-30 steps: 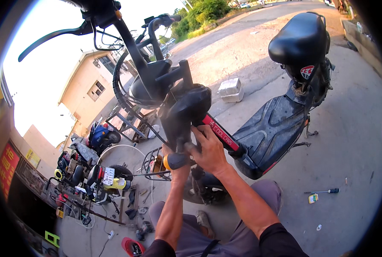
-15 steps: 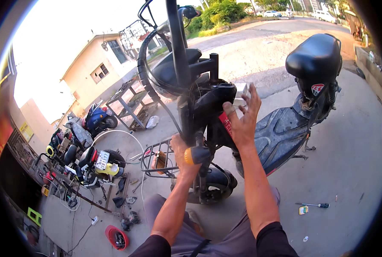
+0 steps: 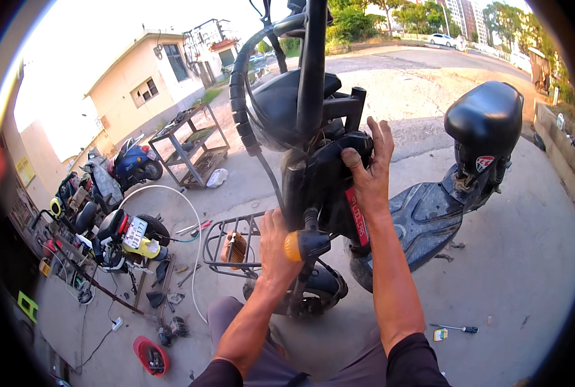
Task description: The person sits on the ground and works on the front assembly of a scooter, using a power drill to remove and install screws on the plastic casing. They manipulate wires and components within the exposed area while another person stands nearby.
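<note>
Cover (image 3: 331, 161): just above frame centre. Right hand (image 3: 372, 171): thumb and fingers spread wide at its right edge. Left hand (image 3: 277, 250): beside the indicator (image 3: 312, 244); cannot tell whether it grips. Cover appears light, stiff, smooth, possibly brittle; hold by both side edges.

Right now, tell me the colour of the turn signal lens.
The turn signal lens is orange, clearest in the head view.
</note>
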`<state>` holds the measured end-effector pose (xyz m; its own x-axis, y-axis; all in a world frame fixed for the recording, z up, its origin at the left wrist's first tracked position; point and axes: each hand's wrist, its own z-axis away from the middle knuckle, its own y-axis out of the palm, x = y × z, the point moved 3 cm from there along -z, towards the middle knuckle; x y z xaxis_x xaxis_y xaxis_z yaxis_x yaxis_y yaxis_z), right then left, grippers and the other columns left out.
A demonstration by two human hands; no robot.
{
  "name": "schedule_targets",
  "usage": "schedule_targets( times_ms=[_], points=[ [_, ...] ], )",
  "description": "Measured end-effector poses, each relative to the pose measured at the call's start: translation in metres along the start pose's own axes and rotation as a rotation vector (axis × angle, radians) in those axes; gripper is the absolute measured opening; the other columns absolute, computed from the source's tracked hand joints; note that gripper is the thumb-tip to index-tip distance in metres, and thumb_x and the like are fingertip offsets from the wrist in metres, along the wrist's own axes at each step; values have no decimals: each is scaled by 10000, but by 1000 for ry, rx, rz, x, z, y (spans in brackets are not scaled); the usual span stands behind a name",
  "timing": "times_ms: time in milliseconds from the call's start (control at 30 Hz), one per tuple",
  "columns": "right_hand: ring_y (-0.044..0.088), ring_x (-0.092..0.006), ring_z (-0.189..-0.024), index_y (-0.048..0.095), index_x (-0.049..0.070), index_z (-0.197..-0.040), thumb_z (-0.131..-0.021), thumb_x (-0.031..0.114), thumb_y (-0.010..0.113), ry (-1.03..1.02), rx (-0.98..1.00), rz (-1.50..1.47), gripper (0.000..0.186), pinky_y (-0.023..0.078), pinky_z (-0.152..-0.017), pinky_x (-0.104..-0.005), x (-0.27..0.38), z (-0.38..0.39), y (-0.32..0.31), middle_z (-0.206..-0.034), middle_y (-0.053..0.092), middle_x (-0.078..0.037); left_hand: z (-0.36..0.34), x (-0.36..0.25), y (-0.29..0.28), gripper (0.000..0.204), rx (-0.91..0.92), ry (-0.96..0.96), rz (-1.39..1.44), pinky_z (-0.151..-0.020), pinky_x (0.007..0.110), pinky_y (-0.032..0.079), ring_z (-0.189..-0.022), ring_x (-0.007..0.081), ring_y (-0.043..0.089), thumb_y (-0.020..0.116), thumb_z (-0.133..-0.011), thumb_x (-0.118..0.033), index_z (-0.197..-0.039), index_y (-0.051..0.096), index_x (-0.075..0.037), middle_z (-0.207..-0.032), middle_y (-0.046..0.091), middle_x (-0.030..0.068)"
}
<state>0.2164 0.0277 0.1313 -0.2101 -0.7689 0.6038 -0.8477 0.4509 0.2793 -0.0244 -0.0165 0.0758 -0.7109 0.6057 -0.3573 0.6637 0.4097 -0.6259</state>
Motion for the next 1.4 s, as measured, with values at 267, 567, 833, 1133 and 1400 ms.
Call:
schedule_targets(
  times_ms=[267,567,833,1133,1400],
  points=[
    [405,-388,-1612,270,67,-1823,-966,452,926,56,114,37,1146,342,-1353,-463,16,-1,1,-1720,370,-244,2,-4,8,638,-175,38,-85,-912,594,578,-1189,490,607,847,-934,-176,-1454,536,21,-1259,618,234],
    [368,-452,-1645,291,-96,-1754,-801,433,1026,-5,138,301,1315,379,-1346,-485,62,-11,17,-1745,284,-296,3,-9,7,680,-164,-19,-98,-842,588,620,-1216,464,609,876,-942,-241,-1468,527,11,-1290,606,205],
    [458,-434,-1579,310,-97,-1739,-747,388,1044,-106,-24,527,1326,418,-1315,-470,79,-15,39,-1683,385,-288,4,-9,7,671,-171,-9,-87,-845,596,613,-1211,474,611,859,-948,-209,-1480,511,7,-1272,600,216],
    [563,-473,-1441,476,-63,-1668,-834,333,1013,-318,-162,372,1068,454,-1248,-525,44,-14,34,-1533,552,-275,5,-10,11,769,-149,-38,-2,-1072,659,491,-1217,641,556,818,-863,-158,-1465,485,185,-1308,582,431],
    [547,-302,-1502,36,-30,-1821,-868,332,1051,167,-38,-295,1438,437,-1294,-428,7,13,14,-1657,493,-242,6,-15,16,653,-205,-59,-43,-1108,669,484,-1228,643,589,798,-935,-134,-1395,535,247,-1333,612,452]
  ],
)
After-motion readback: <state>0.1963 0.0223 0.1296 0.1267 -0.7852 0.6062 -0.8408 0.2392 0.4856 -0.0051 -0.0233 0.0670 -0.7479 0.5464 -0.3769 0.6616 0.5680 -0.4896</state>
